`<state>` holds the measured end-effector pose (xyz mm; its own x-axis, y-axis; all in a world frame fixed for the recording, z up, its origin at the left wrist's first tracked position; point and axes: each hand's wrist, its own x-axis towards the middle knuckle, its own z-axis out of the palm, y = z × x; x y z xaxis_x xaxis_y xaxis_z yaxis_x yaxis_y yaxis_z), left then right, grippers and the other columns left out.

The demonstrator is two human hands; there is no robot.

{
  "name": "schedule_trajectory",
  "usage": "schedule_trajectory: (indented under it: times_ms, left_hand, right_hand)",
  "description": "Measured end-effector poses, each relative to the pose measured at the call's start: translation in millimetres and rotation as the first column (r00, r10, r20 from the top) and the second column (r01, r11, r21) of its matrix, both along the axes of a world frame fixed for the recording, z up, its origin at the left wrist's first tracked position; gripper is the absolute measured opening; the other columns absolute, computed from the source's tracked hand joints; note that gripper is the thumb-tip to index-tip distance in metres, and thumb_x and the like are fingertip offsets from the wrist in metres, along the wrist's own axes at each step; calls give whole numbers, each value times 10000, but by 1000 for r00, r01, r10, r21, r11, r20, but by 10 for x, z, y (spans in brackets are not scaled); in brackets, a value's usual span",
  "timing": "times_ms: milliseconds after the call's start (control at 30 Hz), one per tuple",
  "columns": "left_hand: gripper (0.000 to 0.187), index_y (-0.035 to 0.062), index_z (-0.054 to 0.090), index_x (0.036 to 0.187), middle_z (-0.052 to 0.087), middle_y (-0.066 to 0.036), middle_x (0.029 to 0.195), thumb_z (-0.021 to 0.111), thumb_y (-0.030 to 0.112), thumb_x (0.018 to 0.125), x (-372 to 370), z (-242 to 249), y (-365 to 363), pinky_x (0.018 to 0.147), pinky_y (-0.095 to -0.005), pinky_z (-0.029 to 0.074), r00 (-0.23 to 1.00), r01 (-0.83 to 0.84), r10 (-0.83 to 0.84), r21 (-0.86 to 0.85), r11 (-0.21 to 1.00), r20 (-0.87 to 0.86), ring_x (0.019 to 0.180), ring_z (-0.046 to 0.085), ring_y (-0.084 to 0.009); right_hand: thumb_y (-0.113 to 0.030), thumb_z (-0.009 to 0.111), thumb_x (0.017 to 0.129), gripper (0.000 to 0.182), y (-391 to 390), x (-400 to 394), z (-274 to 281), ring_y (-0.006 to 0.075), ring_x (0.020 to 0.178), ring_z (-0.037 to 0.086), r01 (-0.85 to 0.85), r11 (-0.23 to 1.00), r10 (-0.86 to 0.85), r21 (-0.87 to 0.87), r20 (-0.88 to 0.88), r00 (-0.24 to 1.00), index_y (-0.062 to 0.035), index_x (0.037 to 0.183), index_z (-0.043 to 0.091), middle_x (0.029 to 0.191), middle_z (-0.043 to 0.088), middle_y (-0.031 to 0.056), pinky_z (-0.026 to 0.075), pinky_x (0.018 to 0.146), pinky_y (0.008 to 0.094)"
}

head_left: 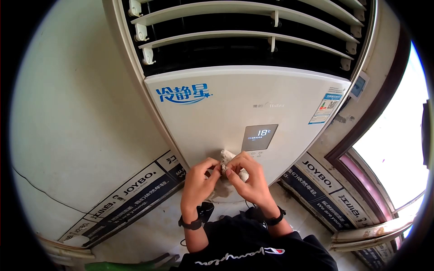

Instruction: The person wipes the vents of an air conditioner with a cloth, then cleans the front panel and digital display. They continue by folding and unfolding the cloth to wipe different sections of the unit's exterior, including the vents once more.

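Beside a pale wall (68, 90), the left hand (199, 181) and right hand (252, 181) pinch a crumpled cloth (227, 155) between fingertips near the air conditioner's (203, 124) lower edge, where a slackened grip could drop it onto the floor (131, 232).

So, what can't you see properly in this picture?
All in the head view:
- Cloth: its middle is hidden by the left hand and right hand.
- Air conditioner: its top is cut off by the upper edge.
- Sticker: its print is too small.
- Bright opening: glare hides what's outside.
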<state>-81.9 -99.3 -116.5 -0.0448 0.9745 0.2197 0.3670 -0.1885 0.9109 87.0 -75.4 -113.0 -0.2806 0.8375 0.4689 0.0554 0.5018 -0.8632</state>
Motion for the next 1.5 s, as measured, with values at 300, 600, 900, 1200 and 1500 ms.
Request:
schedule_trajectory:
  times_ms: [300,600,900,1200,1500]
  left_hand:
    - [118,20,681,982,736,-68,872,635,126,964,-112,-97,85,709,-294,514,976,-204,212,117,972,-53,785,688,-180]
    - [340,59,678,1216,675,-118,1213,685,38,877,5,14,86,978,-382,494,966,254,-240,193,948,-94,1119,636,-317]
    - [300,53,698,1160,672,-95,1248,681,23,862,26,-6,150,984,-381,487,920,390,-367,215,896,-137,1117,635,-317]
    - [69,27,724,932,737,-77,1012,699,56,874,120,-9,216,974,-376,477,956,278,-247,225,934,-159,944,665,-297]
    - [57,30,700,864,716,-67,864,717,84,868,523,-116,376,865,-380,493,916,364,-274,316,876,-294,833,661,-294]
  right_hand:
    - [-31,655,874,66,53,160,31,187,772,548,44,999,-44,-11,15,999,15,856,610,843,578,88,464,715,308]
    - [-52,648,844,74,72,252,85,198,788,577,-87,995,90,-45,65,994,13,859,614,861,590,96,486,738,317]
    - [-49,663,815,67,104,366,127,216,806,578,-73,997,68,35,119,991,-7,853,627,852,589,90,487,736,328]
    - [-54,731,712,132,194,453,113,249,776,557,123,906,-252,404,284,925,-89,826,673,848,603,31,447,721,349]
    - [-49,736,672,137,90,966,135,205,755,577,378,761,-613,526,394,685,-133,767,683,799,617,-17,452,725,329]
